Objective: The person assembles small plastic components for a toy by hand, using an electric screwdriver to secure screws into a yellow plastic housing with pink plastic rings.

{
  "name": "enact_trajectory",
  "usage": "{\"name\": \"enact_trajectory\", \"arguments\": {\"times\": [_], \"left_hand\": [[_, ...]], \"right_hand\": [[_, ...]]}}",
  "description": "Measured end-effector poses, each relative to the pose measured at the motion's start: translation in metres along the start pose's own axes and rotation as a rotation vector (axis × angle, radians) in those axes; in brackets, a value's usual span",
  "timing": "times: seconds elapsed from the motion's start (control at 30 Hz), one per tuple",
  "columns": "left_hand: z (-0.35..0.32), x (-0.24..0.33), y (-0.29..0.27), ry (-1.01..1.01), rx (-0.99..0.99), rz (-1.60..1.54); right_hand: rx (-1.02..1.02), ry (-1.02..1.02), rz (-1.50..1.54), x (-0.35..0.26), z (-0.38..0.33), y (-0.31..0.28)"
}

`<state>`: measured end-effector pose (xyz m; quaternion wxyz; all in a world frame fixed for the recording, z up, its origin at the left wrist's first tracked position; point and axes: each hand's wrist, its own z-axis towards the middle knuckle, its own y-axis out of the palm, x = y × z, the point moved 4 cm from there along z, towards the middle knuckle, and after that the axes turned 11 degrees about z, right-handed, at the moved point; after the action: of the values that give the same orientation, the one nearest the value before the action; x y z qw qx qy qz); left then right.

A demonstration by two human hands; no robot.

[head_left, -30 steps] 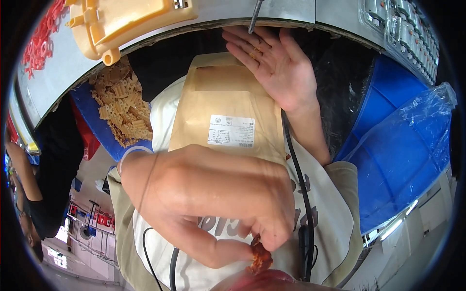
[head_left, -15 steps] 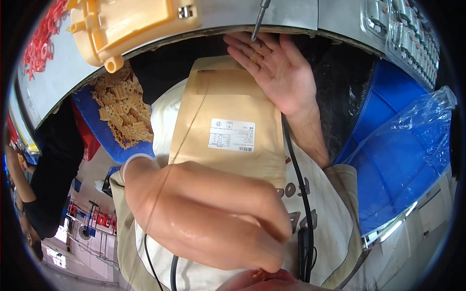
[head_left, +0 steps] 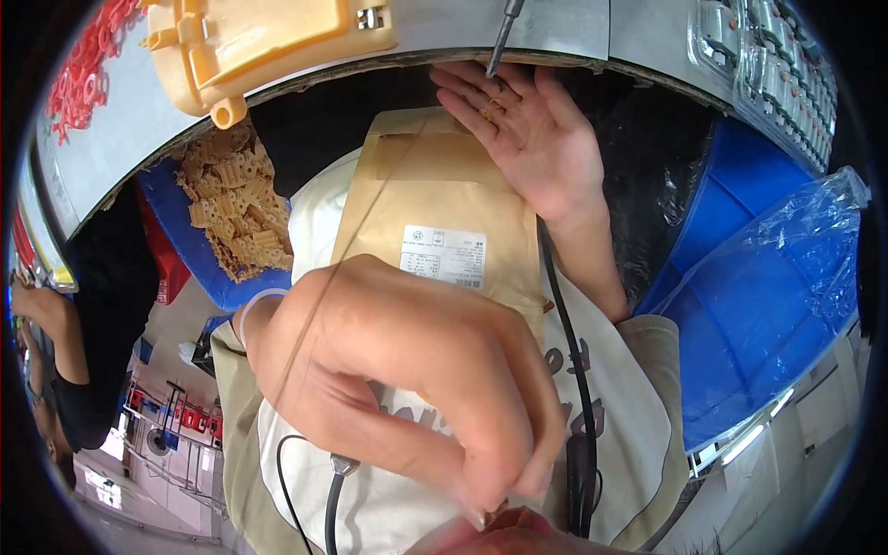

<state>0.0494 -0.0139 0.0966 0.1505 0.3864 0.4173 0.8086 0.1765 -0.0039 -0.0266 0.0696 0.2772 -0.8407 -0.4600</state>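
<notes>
My left hand (head_left: 416, 370) is raised close in front of me, a pale band round its wrist. Its thumb and fingers pinch together at the lower edge of the view; whatever lies between the tips is too small to make out. Under the table edge, my right hand (head_left: 550, 139) lies palm up with its fingers stretched out. A few small yellow-orange bits (head_left: 493, 109) rest on those fingers. A brown paper pouch (head_left: 444, 199) with a white label stands against my lap beside the right hand, partly covered by the left one.
A metal driver shaft (head_left: 503, 39) hangs above the right fingers. On the table are a yellow plastic housing (head_left: 277, 46), red plastic parts (head_left: 81, 79) and trays of small motors (head_left: 782, 74). Tan parts (head_left: 240, 203) fill a blue bin. Another blue bin (head_left: 740, 305) stands right; a co-worker (head_left: 106, 324) left.
My left hand has turned and arched upward, opening a gap between thumb and palm, with its fingertips still at the lower edge. The right hand has hardly moved.
</notes>
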Motion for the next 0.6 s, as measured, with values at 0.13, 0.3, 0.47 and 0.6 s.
{"name": "enact_trajectory", "arguments": {"times": [0.13, 0.3, 0.47, 0.6], "left_hand": [[-0.001, -0.008, 0.004, 0.064, 0.104, -0.109], [0.003, -0.015, 0.012, 0.010, 0.151, -0.349], [0.005, -0.015, 0.008, -0.145, 0.051, -0.260], [0.007, -0.018, 0.009, -0.139, 0.063, -0.172]], "right_hand": [[-0.038, 0.017, -0.009, 0.001, 0.000, 0.002], [0.008, 0.021, -0.012, 0.000, -0.001, 0.002], [-0.002, 0.021, 0.008, 0.001, -0.001, 0.001], [-0.009, 0.017, 0.023, 0.001, 0.000, 0.001]]}}
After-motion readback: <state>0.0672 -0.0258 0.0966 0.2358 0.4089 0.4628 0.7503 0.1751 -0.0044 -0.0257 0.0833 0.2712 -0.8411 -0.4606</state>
